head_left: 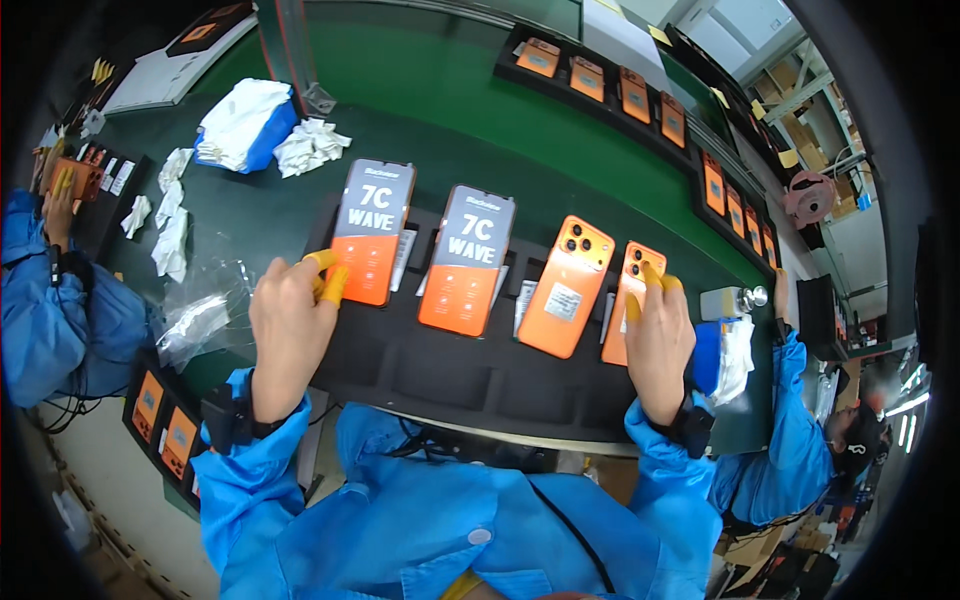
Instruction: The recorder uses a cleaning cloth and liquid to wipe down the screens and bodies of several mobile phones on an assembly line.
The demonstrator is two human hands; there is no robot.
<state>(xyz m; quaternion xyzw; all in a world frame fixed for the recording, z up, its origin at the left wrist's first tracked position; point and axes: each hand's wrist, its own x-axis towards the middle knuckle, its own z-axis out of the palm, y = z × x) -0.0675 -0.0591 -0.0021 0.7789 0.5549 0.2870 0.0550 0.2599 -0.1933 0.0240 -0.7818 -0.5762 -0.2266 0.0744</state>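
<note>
A long black tray (430, 370) lies in front of me with several orange phones leaning in its slots. My left hand (292, 325), with yellow finger cots, pinches the lower left edge of the leftmost phone (372, 232), which stands screen up. Beside it is a second screen-up phone (466, 260), then a back-up orange phone (566, 286). My right hand (660, 335) rests on the rightmost phone (628, 295), fingers over its back near the camera. Both sleeves are blue.
A blue and white cloth (722, 358) and a small metal-capped bottle (733, 300) sit right of my right hand. White wipes (310, 146), a blue-wrapped pad (243, 124) and clear plastic film (195, 325) lie to the left. More trays of orange phones (620, 92) line the green belt. Co-workers in blue sit on both sides.
</note>
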